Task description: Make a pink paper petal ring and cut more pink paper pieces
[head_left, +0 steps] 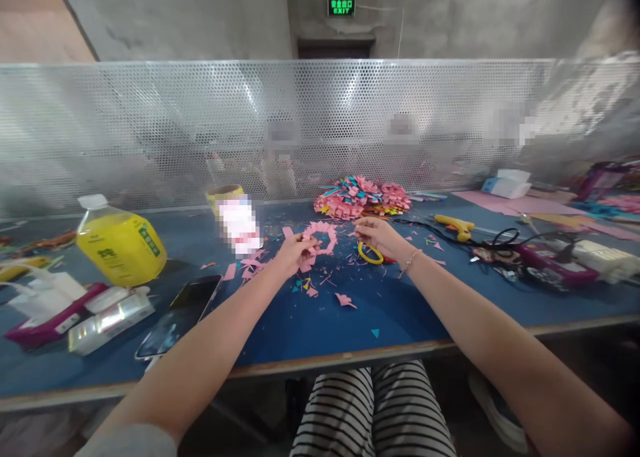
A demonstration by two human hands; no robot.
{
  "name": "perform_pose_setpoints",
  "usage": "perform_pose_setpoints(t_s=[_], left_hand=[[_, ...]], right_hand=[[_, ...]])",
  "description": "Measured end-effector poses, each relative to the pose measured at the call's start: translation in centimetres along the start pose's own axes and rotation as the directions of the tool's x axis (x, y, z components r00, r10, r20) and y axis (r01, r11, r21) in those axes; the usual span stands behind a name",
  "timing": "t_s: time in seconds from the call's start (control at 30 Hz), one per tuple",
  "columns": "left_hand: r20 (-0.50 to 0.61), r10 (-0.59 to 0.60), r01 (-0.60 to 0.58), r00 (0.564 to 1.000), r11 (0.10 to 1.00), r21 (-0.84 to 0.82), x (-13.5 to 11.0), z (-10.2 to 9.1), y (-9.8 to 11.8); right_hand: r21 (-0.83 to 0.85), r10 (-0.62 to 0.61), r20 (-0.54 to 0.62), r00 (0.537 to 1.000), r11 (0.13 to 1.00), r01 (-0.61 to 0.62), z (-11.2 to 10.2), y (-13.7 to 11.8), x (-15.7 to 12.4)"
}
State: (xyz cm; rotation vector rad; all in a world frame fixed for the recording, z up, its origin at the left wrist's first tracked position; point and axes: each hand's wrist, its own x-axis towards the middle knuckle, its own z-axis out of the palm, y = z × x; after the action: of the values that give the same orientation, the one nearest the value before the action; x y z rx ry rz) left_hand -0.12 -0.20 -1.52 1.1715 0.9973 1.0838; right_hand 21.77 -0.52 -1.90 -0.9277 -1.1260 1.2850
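My left hand point(295, 252) is closed on a pink fringed paper ring point(324, 236), pinching its lower left edge just above the blue table point(320, 324). My right hand point(376, 234) hovers to the right of the ring with its fingers pinched together; what they hold, if anything, is too small to name. A yellow loop point(370, 254) lies on the table under the right hand. Pink paper scraps point(345, 300) lie scattered around both hands.
A pile of pink and multicoloured paper flowers point(361, 197) sits behind the hands. At left are a yellow bottle point(120, 240), a phone point(177, 314) and tissue packs point(47, 304). A yellow glue gun point(455, 226), black cables point(505, 240) and pink paper sheets point(500, 202) lie right.
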Motion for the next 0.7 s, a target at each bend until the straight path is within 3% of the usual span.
perform_pose_setpoints(t_s=[0.1, 0.2, 0.27, 0.3, 0.37, 0.43, 0.5, 0.57, 0.7], left_hand=[[-0.008, 0.019, -0.018, 1.000, 0.996, 0.093, -0.4, -0.3, 0.7], [0.001, 0.072, -0.070, 0.997, 0.959, 0.276, -0.7, -0.8, 1.4], [0.039, 0.110, -0.116, 0.993, 0.868, 0.484, -0.8, -1.2, 1.7], [0.061, 0.138, -0.147, 0.989, 0.790, 0.596, -0.8, -1.4, 1.8], [0.091, 0.199, -0.195, 0.976, 0.595, 0.780, -0.7, -1.7, 1.9], [0.097, 0.238, -0.199, 0.966, 0.455, 0.868, -0.6, -1.9, 1.9], [0.078, 0.261, -0.180, 0.962, 0.395, 0.901, -0.4, -2.0, 2.0], [0.062, 0.305, -0.167, 0.950, 0.330, 0.929, -0.4, -1.9, 2.2], [0.097, 0.418, -0.198, 0.903, 0.206, 0.958, -0.4, -1.6, 2.4]], right_hand=[[-0.068, -0.052, -0.093, 0.994, 0.997, 0.045, -1.0, -0.3, 0.4], [-0.248, -0.141, -0.154, 0.978, 0.964, 0.100, -1.7, -0.6, 0.6], [-0.368, -0.154, -0.082, 0.985, 0.923, 0.114, -1.7, -1.0, 0.3], [-0.427, -0.125, 0.010, 0.992, 0.897, 0.117, -1.5, -1.3, -0.1], [-0.567, 0.006, 0.262, 0.965, 0.810, 0.149, -0.8, -1.8, -1.1], [-0.681, 0.155, 0.442, 0.883, 0.699, 0.219, 0.0, -2.4, -2.1], [-0.759, 0.153, 0.465, 0.872, 0.576, 0.303, 0.8, -2.7, -2.7], [-0.816, 0.068, 0.437, 0.897, 0.449, 0.364, 1.1, -2.7, -2.7], [-0.897, -0.097, 0.342, 0.935, 0.263, 0.356, 0.3, -2.4, -1.9]])
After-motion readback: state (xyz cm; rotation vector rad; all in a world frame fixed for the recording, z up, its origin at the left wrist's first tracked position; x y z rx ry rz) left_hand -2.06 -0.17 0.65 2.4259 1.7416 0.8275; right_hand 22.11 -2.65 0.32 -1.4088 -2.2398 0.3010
